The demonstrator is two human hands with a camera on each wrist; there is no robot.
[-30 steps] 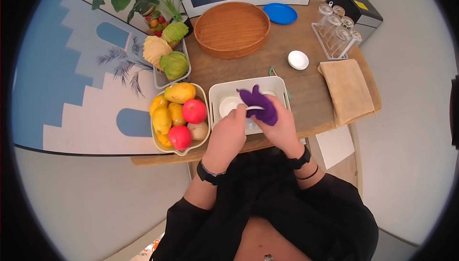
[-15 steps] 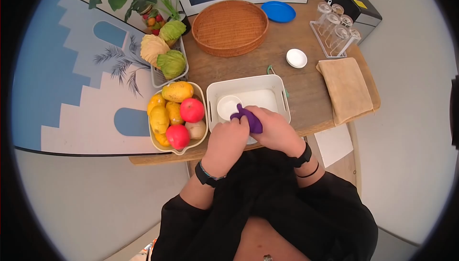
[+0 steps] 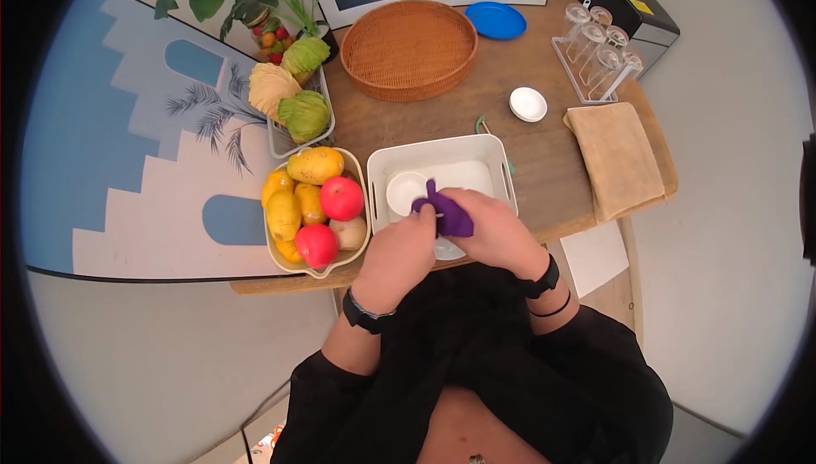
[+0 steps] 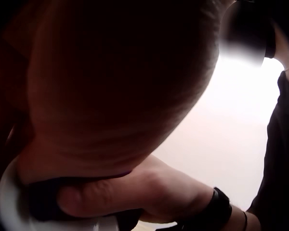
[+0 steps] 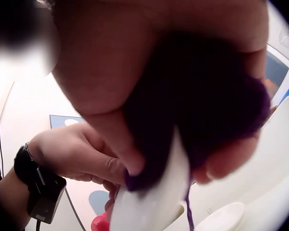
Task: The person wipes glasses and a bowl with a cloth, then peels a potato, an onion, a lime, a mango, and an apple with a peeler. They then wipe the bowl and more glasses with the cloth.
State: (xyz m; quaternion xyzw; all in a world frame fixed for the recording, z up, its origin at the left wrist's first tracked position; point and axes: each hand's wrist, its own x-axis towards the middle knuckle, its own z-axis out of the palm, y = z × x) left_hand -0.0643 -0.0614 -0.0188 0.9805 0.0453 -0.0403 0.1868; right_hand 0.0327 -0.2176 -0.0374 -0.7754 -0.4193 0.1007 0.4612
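Over the front of a white plastic bin (image 3: 489, 145), my two hands are close together. My right hand (image 3: 489, 228) grips a bunched purple cloth (image 3: 456, 217); in the right wrist view the cloth is folded over the edge of a white dish (image 5: 144, 209). Fingers of my left hand (image 3: 398, 253) pinch that dish from the other side, with much of it hidden behind the hands. A round white bowl (image 3: 405, 192) sits inside the bin at its left, just beyond the left fingertips.
Left of the bin stands a cream basket (image 3: 365, 239) of yellow and red produce, with a grey basket (image 3: 280, 145) of leafy heads behind. A wicker tray (image 3: 408, 48), blue plate (image 3: 495, 20), small white dishes (image 3: 529, 104), glasses (image 3: 586, 48) and tan cloth (image 3: 616, 158) lie farther back or right.
Both hands have drawn down toward the body with the purple cloth and dish. The cloth, loosely spread before, is now bunched around the dish's edge, and the left fingers are against it.
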